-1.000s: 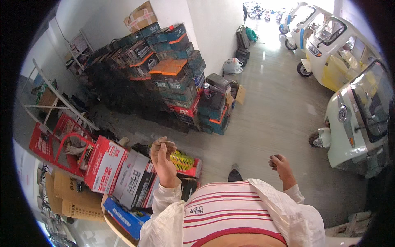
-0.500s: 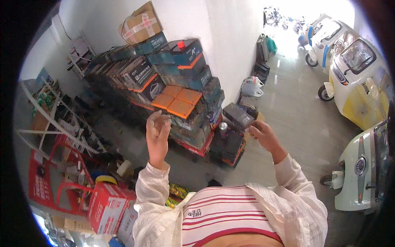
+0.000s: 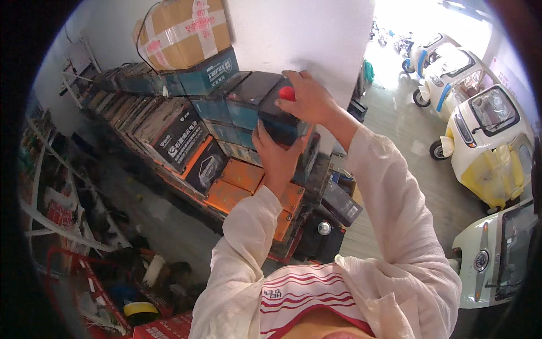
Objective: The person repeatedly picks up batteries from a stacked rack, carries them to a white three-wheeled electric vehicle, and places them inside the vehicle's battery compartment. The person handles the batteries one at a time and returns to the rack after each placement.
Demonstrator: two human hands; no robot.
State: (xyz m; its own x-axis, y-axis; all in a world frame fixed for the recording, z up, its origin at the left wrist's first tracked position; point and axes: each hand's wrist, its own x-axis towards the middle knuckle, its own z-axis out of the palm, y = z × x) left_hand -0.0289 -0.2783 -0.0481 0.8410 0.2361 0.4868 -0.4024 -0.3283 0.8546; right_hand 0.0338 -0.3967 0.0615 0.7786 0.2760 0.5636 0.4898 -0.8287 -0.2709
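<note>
A battery with a dark top and teal side (image 3: 251, 87) sits on the upper tier of a stack. Next to it, partly under my right hand (image 3: 313, 100), is another dark battery (image 3: 271, 107). My right hand reaches over that battery's right end, fingers spread. Its thumb and forefinger lie either side of a small round red object (image 3: 287, 93); whether they touch it I cannot tell. My left hand (image 3: 276, 155) is at the battery's near side, fingers apart and pointing up, with nothing in it. Below it are orange-topped batteries (image 3: 240, 174).
A taped cardboard box (image 3: 183, 34) stands on the stack against the white wall. Lower right, a can (image 3: 324, 227) stands on a black box (image 3: 316, 240) beside a dark grey case (image 3: 341, 203). White three-wheelers (image 3: 485, 135) line the right. Metal shelving (image 3: 62, 226) is at left.
Both hands have moved forward and up to the top batteries. My right hand has left the dark case by the can. The view has shifted closer to the stack.
</note>
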